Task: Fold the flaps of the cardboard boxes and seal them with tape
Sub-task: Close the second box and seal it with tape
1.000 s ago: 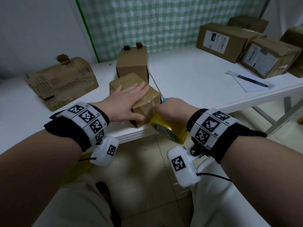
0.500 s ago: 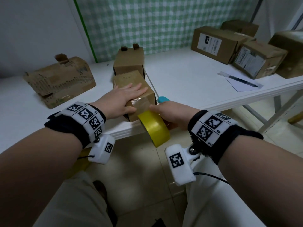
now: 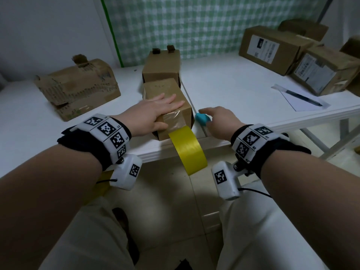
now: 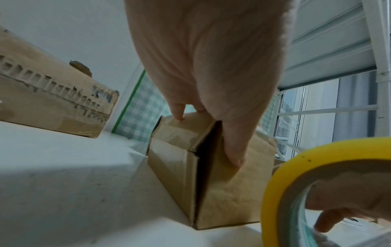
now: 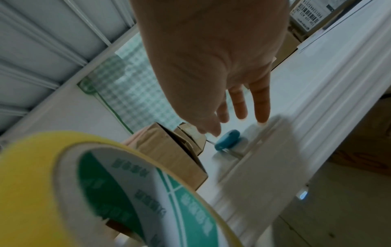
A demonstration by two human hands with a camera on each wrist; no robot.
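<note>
A small cardboard box sits at the table's front edge, a strip of clear tape over its near top edge and front face. My left hand lies flat on its top, the thumb pressing the front flap. A yellow tape roll hangs off the front face below the table edge, held by no hand. My right hand is open to the right of the box, its straight fingers just over a blue cutter on the table. The right wrist view shows the fingertips close to that cutter.
A second small box stands directly behind the first. A battered box lies at the left. Labelled boxes stand at the back right, with a sheet of paper and a pen in front of them. The white table edge drops to a tiled floor.
My right hand let go of the tape roll and moved up and right to the blue cutter. The roll now hangs from the box front. The left hand stayed on the box.
</note>
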